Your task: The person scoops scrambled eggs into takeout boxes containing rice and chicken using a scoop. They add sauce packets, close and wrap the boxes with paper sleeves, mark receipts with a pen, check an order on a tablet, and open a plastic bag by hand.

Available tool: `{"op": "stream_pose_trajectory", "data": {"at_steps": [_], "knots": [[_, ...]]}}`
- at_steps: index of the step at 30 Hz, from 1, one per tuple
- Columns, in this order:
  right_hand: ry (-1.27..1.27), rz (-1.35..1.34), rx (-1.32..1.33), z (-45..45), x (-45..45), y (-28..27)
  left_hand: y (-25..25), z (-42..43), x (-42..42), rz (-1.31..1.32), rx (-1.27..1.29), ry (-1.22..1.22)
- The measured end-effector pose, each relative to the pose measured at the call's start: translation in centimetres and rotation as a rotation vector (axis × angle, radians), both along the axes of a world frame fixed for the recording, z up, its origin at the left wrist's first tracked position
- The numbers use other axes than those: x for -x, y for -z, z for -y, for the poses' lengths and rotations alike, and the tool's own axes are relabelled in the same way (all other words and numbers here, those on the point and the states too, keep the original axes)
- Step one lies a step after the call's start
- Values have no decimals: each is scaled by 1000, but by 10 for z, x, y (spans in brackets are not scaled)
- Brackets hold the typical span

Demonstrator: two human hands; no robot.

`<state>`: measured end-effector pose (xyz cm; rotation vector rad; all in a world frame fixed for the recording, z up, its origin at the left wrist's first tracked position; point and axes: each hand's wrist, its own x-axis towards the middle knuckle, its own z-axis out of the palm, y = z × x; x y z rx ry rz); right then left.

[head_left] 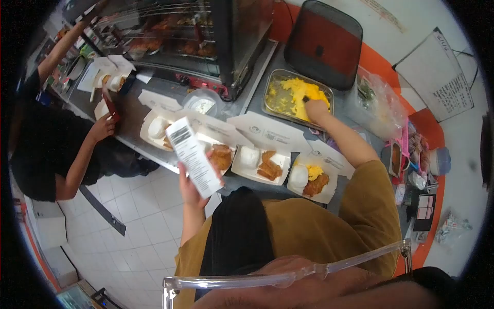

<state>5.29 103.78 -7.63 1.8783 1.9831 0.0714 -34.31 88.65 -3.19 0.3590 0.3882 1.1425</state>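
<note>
The left hand (191, 193) grips a long, flat white paper slip (195, 159) by its two sides, its face smooth and covered in black print with a barcode at the top; it is held above the near edge of the counter (131, 99). The right hand (316, 110) reaches into a shiny, rectangular metal tray (277, 96) near the counter's far edge, its fingers closed on a small dark object (306, 98), mostly hidden. The egg (293, 93) there is bright yellow, soft and lumpy, heaped toward the tray's right side. Along the counter's near edge stand open cardboard boxes (280, 179) with smooth domes of white rice (249, 157) and rough, golden-brown fried pieces (269, 166); the rightmost box also carries crumbly egg.
</note>
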Motion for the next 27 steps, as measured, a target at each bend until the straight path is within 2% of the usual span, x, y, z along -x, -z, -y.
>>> {"op": "stream_pose_trajectory", "data": {"at_steps": [2, 4, 5, 7, 9, 11, 12, 15, 19, 21, 24, 27], "knots": [[-36, 18, 81, -6, 9, 5, 12, 1, 13, -55, 25, -79], [5, -155, 132, -10, 15, 13, 19, 1, 16, -91, 4, -85], [18, -156, 139, -13, 17, 15, 18, 1, 16, -96, 79, -140], [221, -339, 69, -18, 19, 9, 18, 0, 16, -101, 162, -186], [205, -315, 70, -14, 6, 8, 19, -1, 16, -101, 157, -200], [25, -144, 70, -2, -2, -11, 19, -5, 18, -93, 107, -181], [22, -134, 73, 0, -6, -13, 21, -5, 18, -90, 60, -170], [-105, 9, 61, 13, -11, -7, 27, -9, 19, -121, 107, -159], [-121, -78, 151, 14, 5, 3, 30, -13, 17, -109, 103, -111], [2, -240, 132, 5, 8, 6, 27, -13, 15, -101, 92, -113], [49, -368, 95, -13, -10, 40, 30, -9, 18, -96, 92, -127], [49, -369, 99, -19, -25, 46, 33, -5, 22, -123, 146, -193]]}}
